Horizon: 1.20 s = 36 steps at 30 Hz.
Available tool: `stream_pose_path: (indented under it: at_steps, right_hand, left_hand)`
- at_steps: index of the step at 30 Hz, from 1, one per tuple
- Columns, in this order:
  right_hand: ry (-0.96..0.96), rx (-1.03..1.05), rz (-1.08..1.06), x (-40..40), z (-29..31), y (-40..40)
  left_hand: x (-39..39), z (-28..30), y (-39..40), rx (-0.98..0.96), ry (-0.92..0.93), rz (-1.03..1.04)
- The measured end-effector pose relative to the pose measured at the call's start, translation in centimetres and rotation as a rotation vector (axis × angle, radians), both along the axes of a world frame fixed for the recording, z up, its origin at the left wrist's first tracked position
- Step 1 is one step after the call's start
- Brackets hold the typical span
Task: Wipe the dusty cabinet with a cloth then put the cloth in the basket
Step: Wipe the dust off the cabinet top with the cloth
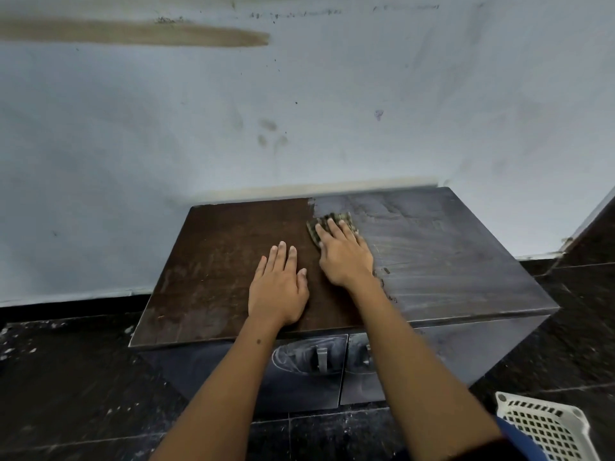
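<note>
A low dark wooden cabinet [216,261] stands against the wall. Its left half shows clean brown wood; its right half [449,261] is grey with dust. My right hand [346,254] presses flat on a dark checked cloth [336,218] at the line between the clean and dusty parts, near the back edge. The cloth shows only past my fingertips. My left hand [279,287] lies flat on the clean brown wood, fingers spread, holding nothing. A white plastic lattice basket [545,427] sits on the floor at the lower right, partly cut off by the frame.
The cabinet's dusty front has two doors with metal handles [321,359]. A pale blue stained wall [299,111] rises right behind the cabinet. Dark floor tiles [66,377] with white specks surround it. A dark panel [595,234] stands at the far right.
</note>
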State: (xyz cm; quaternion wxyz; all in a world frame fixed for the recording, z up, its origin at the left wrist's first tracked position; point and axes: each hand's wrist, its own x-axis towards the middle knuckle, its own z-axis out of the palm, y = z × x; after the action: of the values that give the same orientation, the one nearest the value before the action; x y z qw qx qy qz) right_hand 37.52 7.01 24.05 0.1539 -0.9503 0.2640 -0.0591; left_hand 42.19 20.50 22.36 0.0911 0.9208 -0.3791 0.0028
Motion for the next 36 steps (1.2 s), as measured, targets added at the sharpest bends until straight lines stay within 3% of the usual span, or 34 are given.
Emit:
stream_pose_path:
  at_steps: [4, 10, 15, 21, 30, 36]
  right_hand:
    - [-0.012, 0.005, 0.013, 0.3, 0.1, -0.5]
    - [-0.066, -0.098, -0.088, -8.0, -0.9, 5.5]
    - [-0.080, -0.027, -0.038, -2.8, -0.4, 2.2]
    - [0.038, 0.000, 0.010, 5.3, 0.2, -3.4]
    - [-0.044, -0.057, -0.073, -1.5, -1.0, 1.4]
    - [0.005, -0.013, -0.061, 3.7, -0.2, -2.0]
  left_hand:
    - [-0.1, 0.1, 0.0, -0.010, 0.003, -0.001]
    - [0.0, -0.2, 0.0, -0.003, -0.006, 0.000]
    - [-0.1, -0.1, -0.1, 0.003, -0.001, 0.004]
    - [-0.2, 0.1, 0.0, -0.017, -0.012, 0.003]
    - [0.0, -0.1, -0.1, -0.004, -0.001, 0.000]
    - [0.0, -0.3, 0.0, -0.020, -0.005, -0.003]
